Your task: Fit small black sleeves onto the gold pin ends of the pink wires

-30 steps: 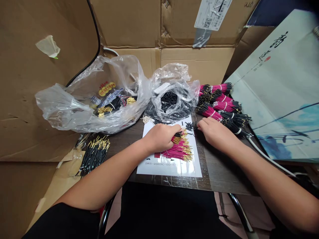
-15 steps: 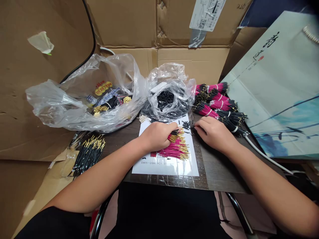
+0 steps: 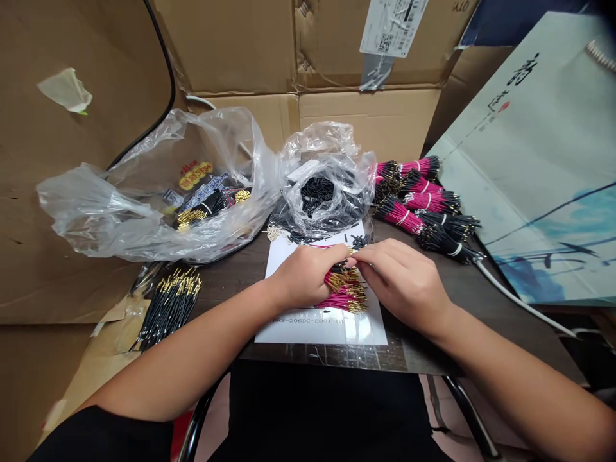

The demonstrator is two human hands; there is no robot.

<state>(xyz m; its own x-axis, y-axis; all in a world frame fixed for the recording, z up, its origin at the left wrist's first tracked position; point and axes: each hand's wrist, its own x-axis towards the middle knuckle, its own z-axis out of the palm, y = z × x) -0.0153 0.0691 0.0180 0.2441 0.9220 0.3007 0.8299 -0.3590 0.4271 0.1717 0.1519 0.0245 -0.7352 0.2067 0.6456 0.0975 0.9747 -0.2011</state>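
I find the left hand [image 3: 304, 277] gripping wires [image 3: 335, 281] — right hand [image 3: 409, 285] pinched shut at their tips, contents unclear; steadiness needed.

This looks like a small makeshift workshop corner for hand assembly. Tall brown cardboard panels [image 3: 231, 45] wall in a dark wood-grain surface [image 3: 462, 289]. On it sit tied bundles of pink and black wires [image 3: 423, 185], a clear plastic bag of small black sleeves [image 3: 318, 196] and a white sheet printed with a part-like code [image 3: 289, 330]. A patch of loose black wires with gold-coloured ends [image 3: 168, 311] lies at the left.
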